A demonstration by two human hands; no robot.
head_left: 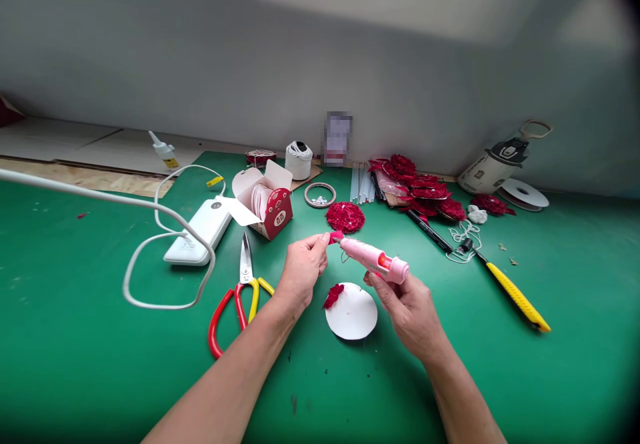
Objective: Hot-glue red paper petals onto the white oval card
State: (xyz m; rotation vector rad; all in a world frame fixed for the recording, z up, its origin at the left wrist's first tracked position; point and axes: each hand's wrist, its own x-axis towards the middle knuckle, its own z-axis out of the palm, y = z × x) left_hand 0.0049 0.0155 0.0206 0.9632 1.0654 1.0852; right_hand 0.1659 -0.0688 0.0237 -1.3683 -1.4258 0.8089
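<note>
Between thumb and fingers, my left hand (306, 265) pinches a small piece of red ribbon (335, 237). My right hand (407, 307) is wrapped around a pink glue gun (373, 258), whose nozzle points left at the ribbon, touching or very near it. Below both hands a round white disc (353, 314) lies on the green table, with a crumpled red ribbon petal (334, 295) at its upper left edge. Just beyond the glue gun rests a round red ruffled piece (345, 217). Scissors (245, 297) with red and yellow handles lie left of my left forearm, partly hidden by it.
At the left is a white power bank (197, 234) with a cable looping above the table. Behind stand an open red box (275, 211), a tape ring (320, 195) and glue sticks (362, 183). Rightward lie red rosettes (425, 187), a marker (430, 231), a yellow cutter (517, 295) and a bottle (493, 167).
</note>
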